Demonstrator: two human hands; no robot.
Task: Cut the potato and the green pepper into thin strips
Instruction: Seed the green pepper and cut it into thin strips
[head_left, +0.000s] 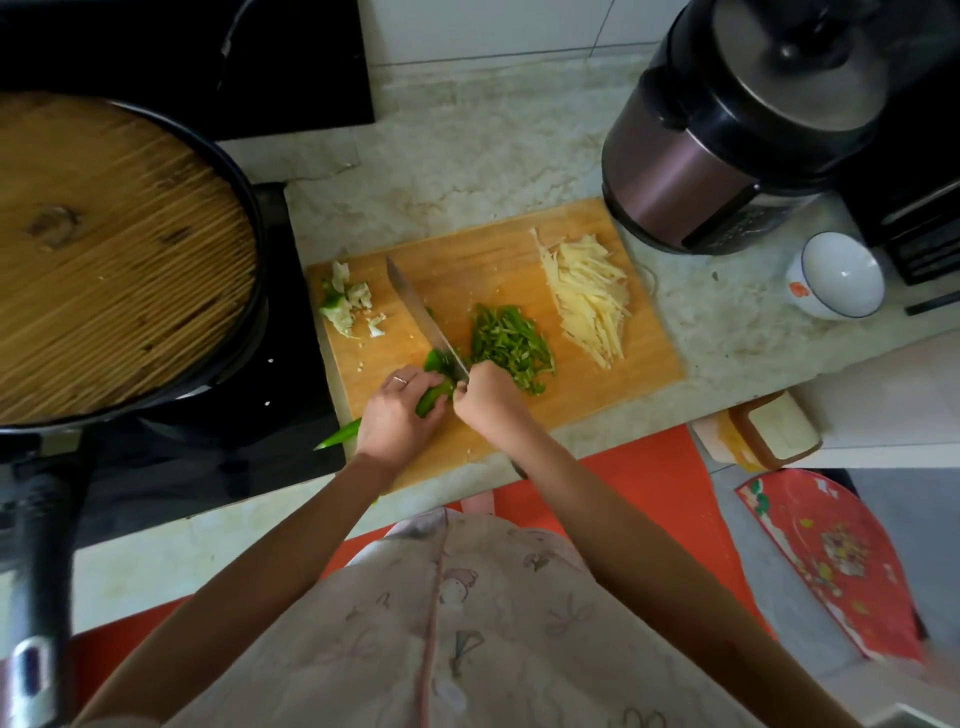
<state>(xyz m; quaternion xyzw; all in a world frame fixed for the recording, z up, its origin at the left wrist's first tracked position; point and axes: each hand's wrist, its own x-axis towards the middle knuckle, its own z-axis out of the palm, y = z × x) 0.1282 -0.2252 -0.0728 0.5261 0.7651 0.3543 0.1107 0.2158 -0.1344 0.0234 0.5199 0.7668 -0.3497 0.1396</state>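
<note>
A wooden cutting board (467, 260) lies on the marble counter. My left hand (395, 415) holds down a green pepper piece (434, 400) with curled fingers. My right hand (485, 397) grips the handle of a knife (421, 317), whose blade rests across the pepper and points to the far left. A heap of green pepper strips (511, 340) lies just right of the blade. Pale potato strips (587, 296) are piled at the board's right side. Another pepper tip (340, 434) sticks out below my left hand.
Pepper core scraps (348, 301) sit at the board's left end. A large pan with a woven lid (104, 249) fills the stove on the left. A rice cooker (727, 135) and a white bowl (836, 275) stand to the right. A red mat (831, 561) lies on the floor.
</note>
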